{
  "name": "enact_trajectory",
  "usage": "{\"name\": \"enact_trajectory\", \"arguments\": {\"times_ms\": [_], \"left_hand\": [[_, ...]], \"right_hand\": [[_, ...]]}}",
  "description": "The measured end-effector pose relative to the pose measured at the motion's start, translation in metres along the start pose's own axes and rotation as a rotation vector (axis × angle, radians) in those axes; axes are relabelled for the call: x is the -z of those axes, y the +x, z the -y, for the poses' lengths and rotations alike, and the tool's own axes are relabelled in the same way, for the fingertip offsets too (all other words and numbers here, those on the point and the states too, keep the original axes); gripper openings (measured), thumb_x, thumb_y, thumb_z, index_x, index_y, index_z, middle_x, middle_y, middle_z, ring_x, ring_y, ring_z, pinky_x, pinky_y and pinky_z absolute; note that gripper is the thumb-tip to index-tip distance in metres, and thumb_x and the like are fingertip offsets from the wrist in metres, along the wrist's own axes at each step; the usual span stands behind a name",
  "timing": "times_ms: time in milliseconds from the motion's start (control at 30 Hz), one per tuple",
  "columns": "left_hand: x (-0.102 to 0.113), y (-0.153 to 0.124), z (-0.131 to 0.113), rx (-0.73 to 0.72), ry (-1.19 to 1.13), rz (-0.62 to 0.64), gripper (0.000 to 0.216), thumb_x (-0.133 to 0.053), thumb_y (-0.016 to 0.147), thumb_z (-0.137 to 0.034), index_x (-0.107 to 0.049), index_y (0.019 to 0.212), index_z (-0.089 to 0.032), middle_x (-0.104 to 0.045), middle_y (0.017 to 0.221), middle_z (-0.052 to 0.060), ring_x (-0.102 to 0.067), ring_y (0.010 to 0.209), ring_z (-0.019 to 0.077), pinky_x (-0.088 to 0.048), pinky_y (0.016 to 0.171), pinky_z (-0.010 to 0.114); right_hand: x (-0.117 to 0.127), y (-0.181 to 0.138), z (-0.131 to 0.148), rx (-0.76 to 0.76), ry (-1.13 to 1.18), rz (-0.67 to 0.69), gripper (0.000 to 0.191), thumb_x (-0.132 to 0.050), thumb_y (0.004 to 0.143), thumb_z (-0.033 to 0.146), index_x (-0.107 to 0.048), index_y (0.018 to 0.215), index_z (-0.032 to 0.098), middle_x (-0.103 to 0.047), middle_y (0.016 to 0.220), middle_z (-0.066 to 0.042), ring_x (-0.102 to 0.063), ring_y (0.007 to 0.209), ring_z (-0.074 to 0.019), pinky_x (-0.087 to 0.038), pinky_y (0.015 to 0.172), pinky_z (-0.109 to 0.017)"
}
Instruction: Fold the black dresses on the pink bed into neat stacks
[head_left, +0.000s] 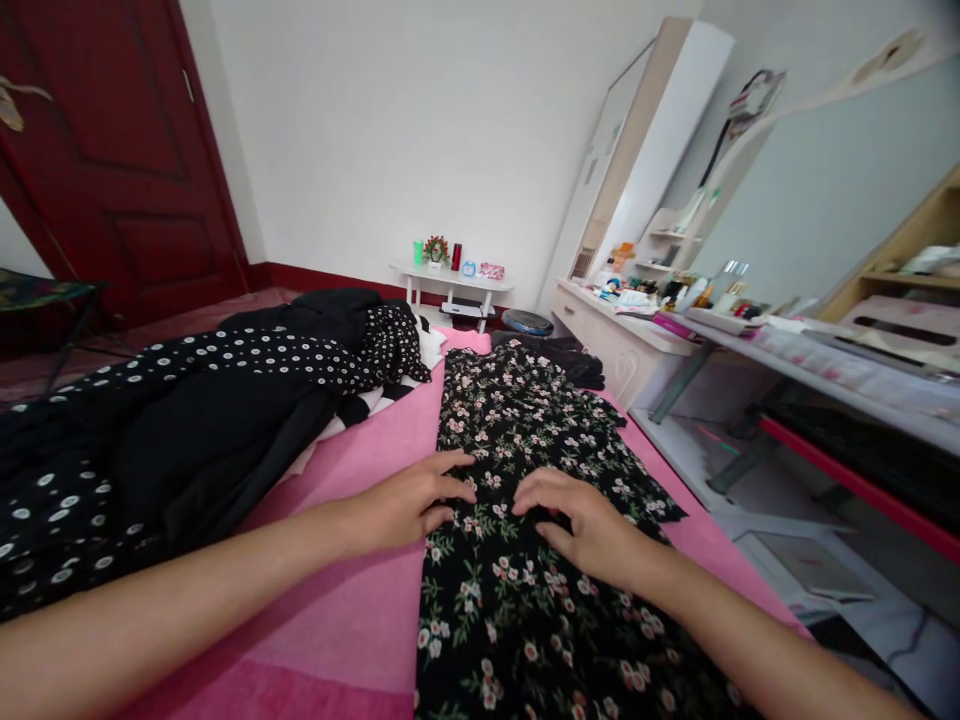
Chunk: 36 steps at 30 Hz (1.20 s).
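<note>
A black dress with a floral print [517,590] lies spread lengthwise over a pink sheet [352,620]. Its left edge runs straight, and a sleeve or flap sticks out on the right. My left hand [420,500] is at the dress's left edge, fingers apart and slightly curled, holding nothing. Over the middle of the dress is my right hand [577,520], its fingers bent and thumb apart, with no cloth gripped between them. Whether the fingertips of either hand touch the fabric is hard to tell.
Black and polka-dot clothes [225,400] are heaped on the left. Dark folded clothing [570,360] lies beyond the dress. A cluttered dressing table [630,320] and a grey-topped desk [847,370] stand along the right. A small white stand [450,275] is against the far wall.
</note>
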<state>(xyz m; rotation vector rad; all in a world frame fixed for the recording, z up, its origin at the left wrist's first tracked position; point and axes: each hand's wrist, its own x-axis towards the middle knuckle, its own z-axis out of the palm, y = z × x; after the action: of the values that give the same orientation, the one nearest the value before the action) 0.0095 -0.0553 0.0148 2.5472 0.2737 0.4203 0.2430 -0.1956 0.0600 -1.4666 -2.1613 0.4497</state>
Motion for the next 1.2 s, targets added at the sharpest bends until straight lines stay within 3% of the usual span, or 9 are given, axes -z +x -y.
{"name": "enact_trajectory", "arguments": {"times_ms": [267,433,533,700,867,1033,1200], "left_hand": [[0.003,-0.006,-0.032,0.006,-0.012,-0.044,0.027,-0.059,0.079,-0.012,-0.067,0.101,-0.025,-0.053,0.122,0.005,-0.051,0.113,0.0196,-0.04,0.099,0.035],[0.0,-0.008,-0.041,-0.007,-0.035,-0.071,0.023,-0.058,0.079,-0.011,-0.066,0.096,-0.024,-0.057,0.11,0.004,-0.054,0.102,0.0178,-0.043,0.092,0.032],[-0.001,-0.009,-0.043,0.017,-0.068,-0.097,0.021,-0.058,0.077,-0.01,-0.065,0.092,-0.023,-0.058,0.098,0.003,-0.055,0.093,0.0166,-0.045,0.084,0.029],[-0.007,-0.008,-0.046,0.105,-0.187,-0.195,0.014,-0.054,0.073,-0.006,-0.06,0.076,-0.019,-0.058,0.08,0.0,-0.056,0.076,0.0124,-0.044,0.071,0.024],[-0.017,-0.006,-0.066,0.175,-0.233,-0.189,0.009,-0.064,0.075,-0.029,-0.061,0.074,-0.021,-0.061,0.071,-0.002,-0.055,0.065,0.012,-0.041,0.061,0.024],[-0.027,0.002,-0.074,0.349,-0.014,-0.23,0.047,-0.073,0.055,-0.062,-0.059,0.077,-0.023,-0.06,0.067,-0.002,-0.051,0.057,0.0151,-0.03,0.051,0.027],[-0.026,0.015,-0.055,0.447,0.126,-0.264,0.039,-0.075,0.059,-0.044,-0.053,0.085,-0.024,-0.06,0.074,-0.001,-0.053,0.062,0.0183,-0.027,0.054,0.028]], "right_hand": [[-0.004,-0.024,0.033,0.172,-0.326,0.18,0.04,-0.044,0.086,0.006,-0.059,0.115,0.029,-0.056,0.118,-0.004,-0.053,0.103,-0.0165,-0.044,0.08,-0.029],[-0.011,-0.018,0.037,0.227,-0.32,0.164,0.018,-0.052,0.087,0.016,-0.066,0.095,0.025,-0.06,0.109,-0.003,-0.053,0.096,-0.0176,-0.043,0.077,-0.03],[-0.013,-0.011,0.038,0.163,-0.13,0.036,0.014,-0.051,0.088,0.019,-0.065,0.084,0.022,-0.064,0.096,-0.003,-0.056,0.088,-0.0154,-0.043,0.078,-0.029],[-0.012,0.011,0.029,-0.117,0.214,-0.351,0.019,-0.051,0.086,0.024,-0.056,0.068,0.019,-0.065,0.081,-0.003,-0.058,0.075,-0.0145,-0.044,0.069,-0.027],[-0.017,0.039,0.019,-0.228,0.332,-0.605,0.023,-0.055,0.082,0.031,-0.055,0.063,0.018,-0.059,0.065,0.0,-0.052,0.064,-0.0134,-0.042,0.061,-0.025],[-0.025,0.054,0.019,-0.261,0.347,-0.705,0.024,-0.056,0.081,0.032,-0.056,0.062,0.017,-0.055,0.061,0.002,-0.049,0.061,-0.0122,-0.04,0.061,-0.024],[-0.024,0.056,0.018,-0.328,0.428,-0.737,0.028,-0.058,0.079,0.037,-0.053,0.06,0.017,-0.049,0.058,0.003,-0.043,0.057,-0.0107,-0.038,0.054,-0.023]]}}
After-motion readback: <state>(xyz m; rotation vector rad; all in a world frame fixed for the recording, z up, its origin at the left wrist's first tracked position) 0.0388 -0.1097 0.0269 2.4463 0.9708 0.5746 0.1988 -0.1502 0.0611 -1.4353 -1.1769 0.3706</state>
